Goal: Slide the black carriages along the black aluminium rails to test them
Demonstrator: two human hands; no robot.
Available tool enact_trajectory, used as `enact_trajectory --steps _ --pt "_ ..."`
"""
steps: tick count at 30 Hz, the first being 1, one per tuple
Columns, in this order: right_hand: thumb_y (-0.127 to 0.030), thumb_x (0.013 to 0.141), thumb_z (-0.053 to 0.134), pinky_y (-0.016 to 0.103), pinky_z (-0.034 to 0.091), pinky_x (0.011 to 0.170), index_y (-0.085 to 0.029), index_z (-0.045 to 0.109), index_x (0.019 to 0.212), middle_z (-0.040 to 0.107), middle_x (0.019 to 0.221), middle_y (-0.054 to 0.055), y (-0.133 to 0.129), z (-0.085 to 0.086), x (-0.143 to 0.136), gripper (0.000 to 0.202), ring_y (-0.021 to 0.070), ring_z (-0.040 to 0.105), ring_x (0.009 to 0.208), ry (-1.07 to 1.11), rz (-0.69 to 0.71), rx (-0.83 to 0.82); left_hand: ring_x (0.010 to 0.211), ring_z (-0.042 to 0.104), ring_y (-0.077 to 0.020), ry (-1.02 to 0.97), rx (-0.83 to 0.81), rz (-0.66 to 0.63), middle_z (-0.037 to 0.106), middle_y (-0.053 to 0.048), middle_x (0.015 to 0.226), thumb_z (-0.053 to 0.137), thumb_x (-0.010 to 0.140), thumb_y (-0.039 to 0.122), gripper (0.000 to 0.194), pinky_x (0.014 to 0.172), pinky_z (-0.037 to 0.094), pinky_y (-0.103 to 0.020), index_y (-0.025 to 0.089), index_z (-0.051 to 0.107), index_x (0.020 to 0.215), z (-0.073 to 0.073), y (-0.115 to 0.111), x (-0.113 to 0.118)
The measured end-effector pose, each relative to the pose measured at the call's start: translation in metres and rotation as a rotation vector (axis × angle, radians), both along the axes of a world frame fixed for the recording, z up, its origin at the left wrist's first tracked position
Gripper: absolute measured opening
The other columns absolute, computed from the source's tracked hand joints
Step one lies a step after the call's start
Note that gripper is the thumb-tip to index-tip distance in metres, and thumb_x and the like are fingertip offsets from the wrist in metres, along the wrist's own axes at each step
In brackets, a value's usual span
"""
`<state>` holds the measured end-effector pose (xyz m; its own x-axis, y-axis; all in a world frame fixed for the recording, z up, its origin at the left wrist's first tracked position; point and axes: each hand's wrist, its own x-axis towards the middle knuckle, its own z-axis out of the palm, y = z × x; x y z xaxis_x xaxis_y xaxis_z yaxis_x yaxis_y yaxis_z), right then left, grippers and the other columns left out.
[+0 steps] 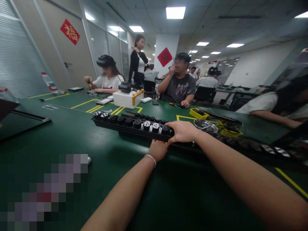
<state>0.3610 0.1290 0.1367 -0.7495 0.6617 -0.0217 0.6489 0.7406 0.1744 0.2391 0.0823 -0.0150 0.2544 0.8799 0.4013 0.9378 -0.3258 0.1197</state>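
A long black bar (120,125) with a row of black and white square-looking pieces along its top is held above the table, reaching leftward from my hands. My right hand (184,131) is closed around its right end, thumb along the near side and fingers over the top. Lower down, my left hand (158,150) grips the bar's underside near the same end; most of its fingers are hidden. Another long dark strip (255,146) with similar round or square pieces lies to the right, partly behind my right forearm.
On the green table (101,179) stand a white box (124,98), a metal bowl (205,125) and yellow trays (198,114). A blurred-out object (50,189) lies at the near left, a black frame (31,117) farther left. Several people sit around; one person (176,83) faces me.
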Motion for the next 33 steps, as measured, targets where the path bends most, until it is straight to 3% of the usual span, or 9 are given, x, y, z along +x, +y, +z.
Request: enact_trajectory --steps 5,9,13,15,18,22,25,28,33 --pt "-0.06 0.058 0.065 0.034 0.045 0.08 -0.025 0.047 0.128 0.061 0.118 0.009 -0.011 -0.009 -0.012 0.08 0.0281 0.057 0.104 0.016 0.026 -0.02 0.115 0.052 -0.0245 0.019 -0.047 0.1 0.06 -0.015 0.119 0.04 0.088 0.02 0.035 0.1 0.035 -0.042 0.012 0.058 0.117 0.006 -0.003 0.012" --pt "-0.058 0.058 0.066 0.033 0.043 0.084 -0.025 0.048 0.128 0.061 0.118 0.009 -0.021 -0.019 -0.02 0.079 0.0278 0.056 0.106 0.004 0.023 -0.063 0.097 0.06 -0.0273 0.007 -0.129 0.139 0.068 -0.013 0.096 0.052 0.082 0.03 0.027 0.086 0.045 -0.042 0.013 0.065 0.098 0.007 -0.042 0.021" --pt "-0.058 0.058 0.066 0.033 0.043 0.082 -0.026 0.05 0.126 0.061 0.116 0.009 -0.033 -0.033 -0.026 0.076 0.0278 0.055 0.107 -0.005 0.012 -0.088 0.106 0.055 -0.0211 -0.078 -0.06 -0.094 0.062 -0.008 0.112 0.055 0.08 0.028 0.041 0.096 0.04 -0.036 0.017 0.052 0.119 0.018 -0.091 0.016" --pt "-0.056 0.058 0.066 0.033 0.043 0.081 -0.026 0.051 0.125 0.061 0.115 0.009 -0.039 -0.042 -0.029 0.075 0.0281 0.056 0.106 -0.005 0.016 -0.094 0.096 0.058 -0.0175 -0.1 -0.072 -0.174 0.065 -0.003 0.1 0.049 0.083 0.025 0.025 0.092 0.042 -0.033 0.022 0.058 0.107 0.026 -0.11 0.009" --pt "-0.055 0.06 0.065 0.034 0.044 0.079 -0.026 0.052 0.122 0.062 0.113 0.01 -0.047 -0.053 -0.032 0.069 0.0282 0.057 0.103 0.0 0.032 -0.106 0.084 0.057 -0.0172 -0.154 -0.015 -0.057 0.064 -0.002 0.085 0.047 0.083 0.021 0.015 0.081 0.046 -0.033 0.022 0.06 0.09 0.034 -0.126 -0.006" --pt "-0.058 0.061 0.062 0.034 0.044 0.076 -0.026 0.053 0.119 0.064 0.108 0.009 -0.055 -0.063 -0.035 0.067 0.0276 0.06 0.098 0.001 0.043 -0.126 0.099 0.054 -0.0211 -0.247 0.193 0.166 0.062 -0.007 0.101 0.044 0.084 0.02 0.017 0.091 0.042 -0.038 0.019 0.057 0.095 0.032 -0.127 -0.029" --pt "-0.058 0.06 0.063 0.033 0.044 0.076 -0.026 0.054 0.118 0.065 0.107 0.008 -0.058 -0.069 -0.037 0.067 0.0263 0.06 0.096 0.008 0.04 -0.137 0.12 0.045 -0.0246 -0.222 0.282 0.206 0.057 -0.011 0.12 0.044 0.085 0.023 0.029 0.105 0.032 -0.044 0.016 0.053 0.113 0.022 -0.121 -0.043" --pt "-0.059 0.058 0.065 0.032 0.044 0.076 -0.025 0.054 0.118 0.065 0.107 0.008 -0.06 -0.075 -0.039 0.07 0.0261 0.06 0.096 0.015 0.035 -0.154 0.129 0.038 -0.0265 -0.189 0.262 0.27 0.054 -0.012 0.127 0.042 0.088 0.028 0.035 0.109 0.023 -0.051 0.016 0.05 0.119 0.013 -0.113 -0.052" --pt "-0.061 0.055 0.066 0.033 0.045 0.077 -0.026 0.052 0.122 0.064 0.109 0.008 -0.059 -0.083 -0.041 0.077 0.0271 0.06 0.098 0.025 0.031 -0.171 0.129 0.039 -0.0267 -0.179 0.207 0.313 0.055 -0.012 0.128 0.04 0.089 0.032 0.037 0.108 0.023 -0.054 0.016 0.051 0.121 0.008 -0.108 -0.056"
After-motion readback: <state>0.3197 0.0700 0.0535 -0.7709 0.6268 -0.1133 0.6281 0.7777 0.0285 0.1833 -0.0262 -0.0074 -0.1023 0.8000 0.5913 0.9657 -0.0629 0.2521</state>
